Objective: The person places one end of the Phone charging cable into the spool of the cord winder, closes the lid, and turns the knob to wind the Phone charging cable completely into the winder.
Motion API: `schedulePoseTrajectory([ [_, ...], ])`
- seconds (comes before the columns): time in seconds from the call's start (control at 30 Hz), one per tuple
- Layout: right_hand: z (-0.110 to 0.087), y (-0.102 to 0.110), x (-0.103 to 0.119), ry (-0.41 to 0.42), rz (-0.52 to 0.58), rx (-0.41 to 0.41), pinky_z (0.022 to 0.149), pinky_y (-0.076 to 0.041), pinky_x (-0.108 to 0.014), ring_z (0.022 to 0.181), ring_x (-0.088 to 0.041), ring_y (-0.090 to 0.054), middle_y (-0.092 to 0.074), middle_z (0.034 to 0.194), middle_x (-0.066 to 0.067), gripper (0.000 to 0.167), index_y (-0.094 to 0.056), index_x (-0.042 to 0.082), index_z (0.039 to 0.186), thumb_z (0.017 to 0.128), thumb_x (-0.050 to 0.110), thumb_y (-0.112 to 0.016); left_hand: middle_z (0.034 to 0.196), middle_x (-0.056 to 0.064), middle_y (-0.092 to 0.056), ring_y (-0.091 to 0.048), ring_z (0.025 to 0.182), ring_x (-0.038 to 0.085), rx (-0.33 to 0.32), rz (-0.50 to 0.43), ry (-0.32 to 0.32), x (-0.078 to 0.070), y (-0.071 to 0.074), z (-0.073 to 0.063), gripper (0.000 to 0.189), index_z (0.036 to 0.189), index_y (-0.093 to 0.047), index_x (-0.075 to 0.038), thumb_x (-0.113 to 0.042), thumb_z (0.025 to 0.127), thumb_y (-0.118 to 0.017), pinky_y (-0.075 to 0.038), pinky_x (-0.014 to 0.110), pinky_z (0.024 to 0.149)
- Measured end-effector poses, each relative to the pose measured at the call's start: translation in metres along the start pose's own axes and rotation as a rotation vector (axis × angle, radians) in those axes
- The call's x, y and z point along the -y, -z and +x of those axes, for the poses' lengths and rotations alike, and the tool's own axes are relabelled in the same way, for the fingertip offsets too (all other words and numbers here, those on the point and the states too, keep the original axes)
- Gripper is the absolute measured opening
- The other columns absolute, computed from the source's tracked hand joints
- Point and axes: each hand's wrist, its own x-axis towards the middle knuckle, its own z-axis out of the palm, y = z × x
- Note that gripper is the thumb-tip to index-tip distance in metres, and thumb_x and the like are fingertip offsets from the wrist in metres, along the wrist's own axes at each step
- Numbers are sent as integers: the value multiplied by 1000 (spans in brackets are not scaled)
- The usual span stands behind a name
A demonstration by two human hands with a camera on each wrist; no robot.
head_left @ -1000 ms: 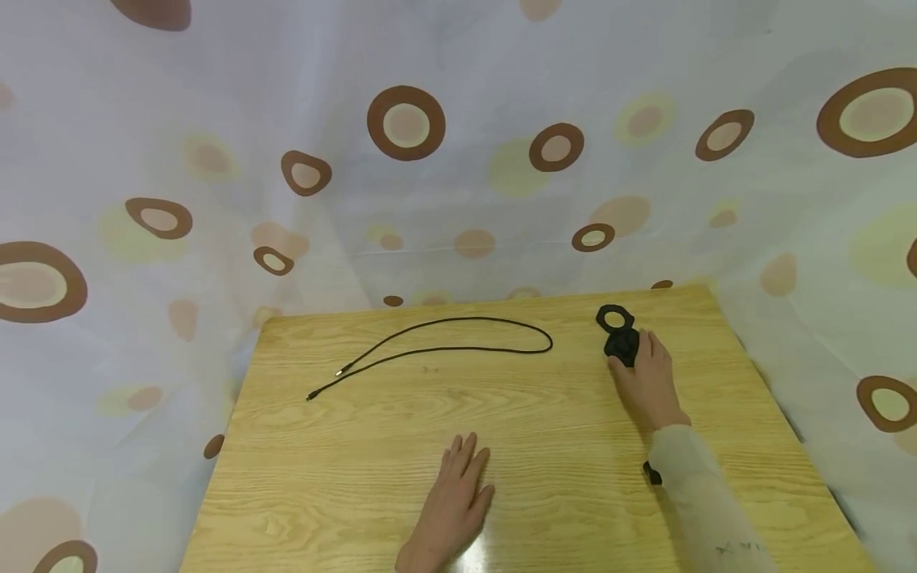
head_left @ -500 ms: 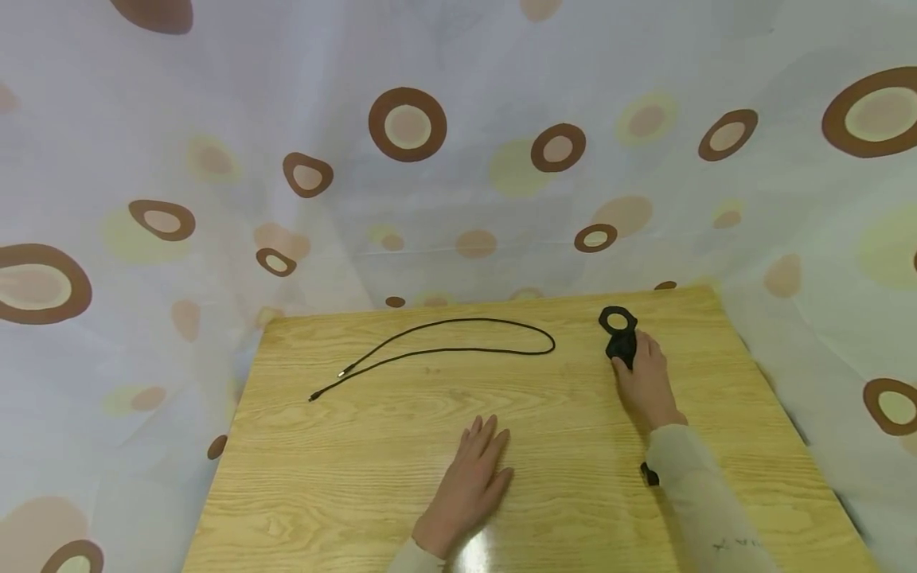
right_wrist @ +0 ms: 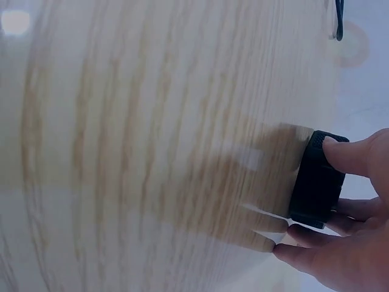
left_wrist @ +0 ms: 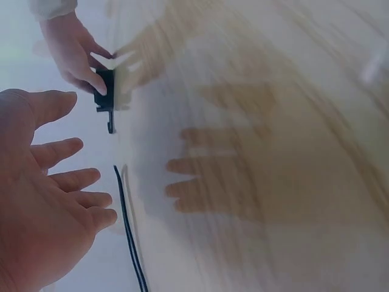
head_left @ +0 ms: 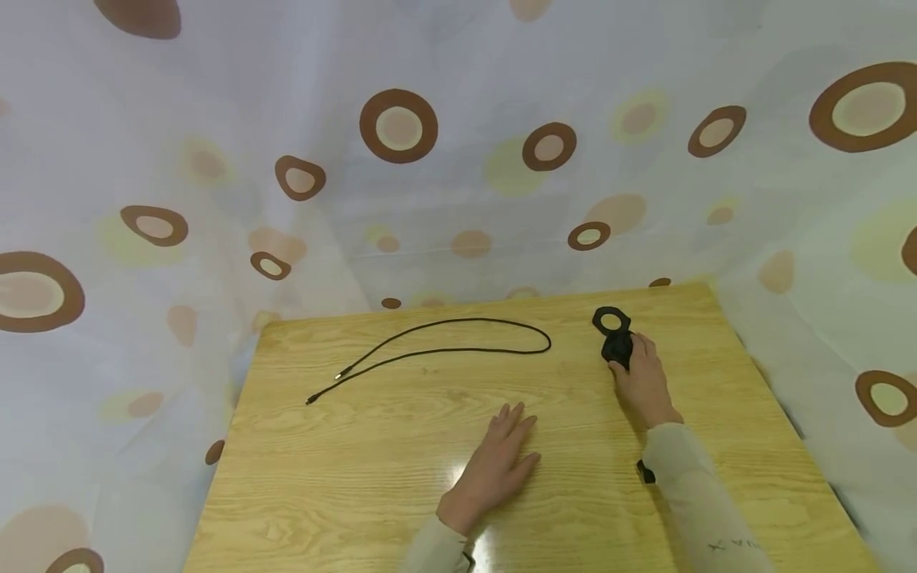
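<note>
My right hand (head_left: 643, 388) grips a black hexagonal block (head_left: 614, 348) near the table's back right, its lower part hidden by the fingers. A flat black ring-shaped flap (head_left: 622, 325) extends from the block's far side. In the right wrist view, thumb and fingers hold opposite ends of the block (right_wrist: 316, 182), which stands close over the wood. My left hand (head_left: 494, 461) hovers over the middle front with fingers spread and nothing in them; the left wrist view shows its palm (left_wrist: 42, 213) and its shadow on the wood.
A thin black cable (head_left: 458, 348) lies in a long loop at the back left, both plug ends (head_left: 313, 399) pointing left. The wooden table (head_left: 322, 477) meets a pale curtain (head_left: 430, 199) with brown spots behind and at both sides.
My left hand has moved right and away from me across the table. The right hand stays at the black block, the ring flap beyond it. The cable lies as before.
</note>
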Motion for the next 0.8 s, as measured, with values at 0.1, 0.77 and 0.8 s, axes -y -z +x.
schedulePoseTrajectory([
  [0.1, -1, -1, 0, 1, 23, -21, 116, -31, -77, 140, -67, -33, -23, 160, -43, 68, -22, -19, 157, 107, 9, -58, 171, 21, -34, -31, 160, 43, 14, 1, -15, -4, 1, 4, 56, 159, -44, -7, -30, 110, -58, -31, 55, 128],
  [0.77, -12, 10, 12, -79, 9, 82, 113, -37, -73, 132, -64, -38, -30, 146, -44, 82, -25, -22, 156, 101, 17, -72, 170, 20, -35, -32, 160, 41, 80, 18, -35, -8, -2, 11, 55, 159, -44, -6, -29, 111, -55, -30, 51, 130],
  [0.8, -14, 11, 14, -80, 9, 88, 113, -37, -73, 131, -63, -39, -30, 145, -43, 83, -25, -22, 156, 100, 17, -72, 171, 20, -35, -32, 160, 40, 81, 23, -37, -7, -3, 13, 55, 159, -43, -6, -29, 111, -54, -30, 50, 130],
])
